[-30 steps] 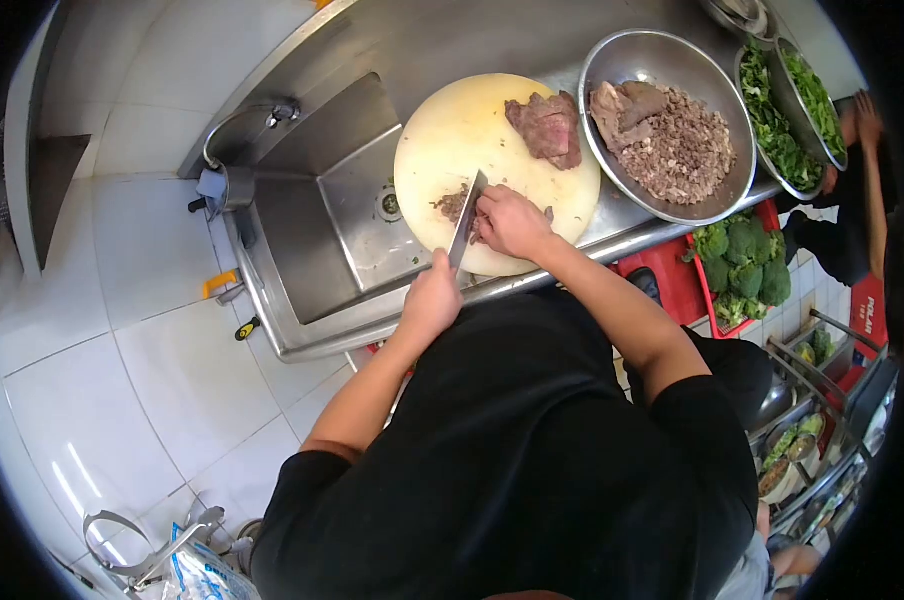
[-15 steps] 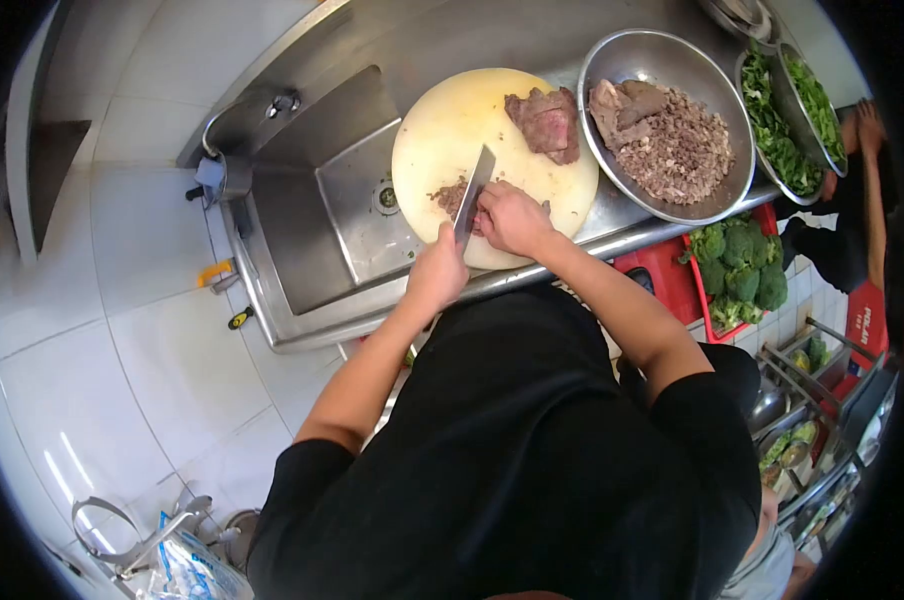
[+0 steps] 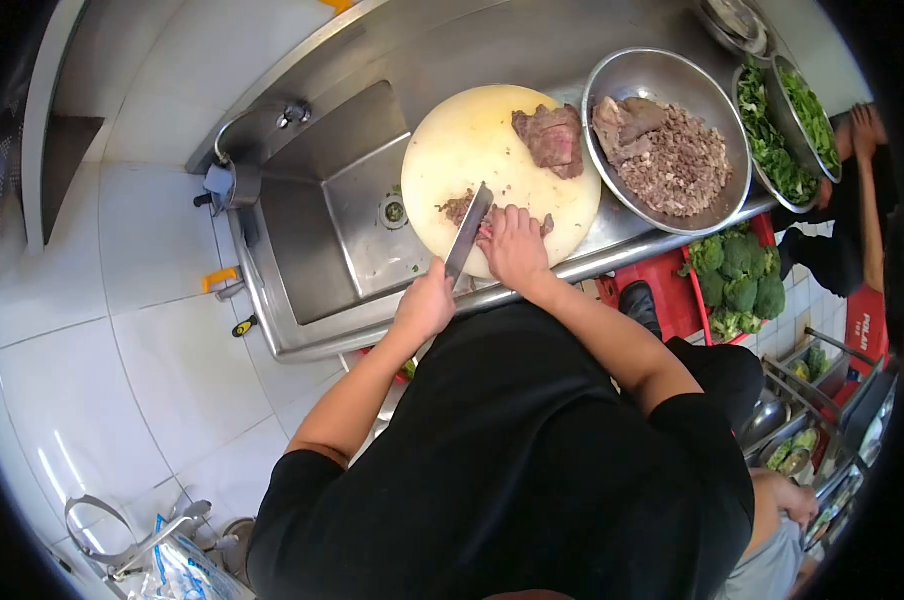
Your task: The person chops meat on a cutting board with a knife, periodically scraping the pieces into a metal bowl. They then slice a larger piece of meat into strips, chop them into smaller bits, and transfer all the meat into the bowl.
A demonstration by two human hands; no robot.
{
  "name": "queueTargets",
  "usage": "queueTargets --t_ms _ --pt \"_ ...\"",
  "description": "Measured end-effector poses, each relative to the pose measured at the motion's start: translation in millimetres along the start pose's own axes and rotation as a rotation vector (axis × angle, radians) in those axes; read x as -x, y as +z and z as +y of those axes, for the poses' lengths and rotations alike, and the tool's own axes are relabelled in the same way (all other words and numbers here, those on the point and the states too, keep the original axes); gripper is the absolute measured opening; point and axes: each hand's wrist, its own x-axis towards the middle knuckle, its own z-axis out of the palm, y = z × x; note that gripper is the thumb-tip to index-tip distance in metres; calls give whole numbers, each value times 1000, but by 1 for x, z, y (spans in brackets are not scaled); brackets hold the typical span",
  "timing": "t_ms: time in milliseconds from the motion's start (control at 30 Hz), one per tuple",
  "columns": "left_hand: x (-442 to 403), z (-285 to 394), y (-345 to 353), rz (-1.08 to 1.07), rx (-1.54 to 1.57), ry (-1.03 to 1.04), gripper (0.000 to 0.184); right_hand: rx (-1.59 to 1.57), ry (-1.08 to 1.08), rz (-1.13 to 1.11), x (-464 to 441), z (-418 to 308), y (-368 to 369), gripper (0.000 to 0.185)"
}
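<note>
While my left hand (image 3: 427, 300) clenches kitchen knife (image 3: 470, 232), handle hidden, right hand (image 3: 516, 246) crosses cutting board's (image 3: 462, 125) near edge palm-down, hold unclear.

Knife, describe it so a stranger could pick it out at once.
By the steel sink sits a round, pale cutting board. At its near edge, the left hand holds the knife, whose grey blade contrasts with the brown chopped meat.

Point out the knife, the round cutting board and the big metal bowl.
Knife (image 3: 468, 233): head view, middle of the blade.
Round cutting board (image 3: 460, 142): head view, bare upper surface.
Big metal bowl (image 3: 676, 82): head view, bare inner wall.
</note>
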Motion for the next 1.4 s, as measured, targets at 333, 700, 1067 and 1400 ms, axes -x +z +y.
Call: queueTargets --t_ms 333,700,1067,1400 --pt "-28 20 -31 49 -36 107 25 -404 -59 170 -9 10 -37 22" --pt "-24 30 -4 -46 -58 31 26 -390 -63 64 -13 23 -27 14" --pt "17 25 -48 -101 -129 78 27 -445 -136 170 -8 34 -24 15" --pt "-42 42 -8 24 -38 125 29 -452 -88 113 -6 37 -23 13"
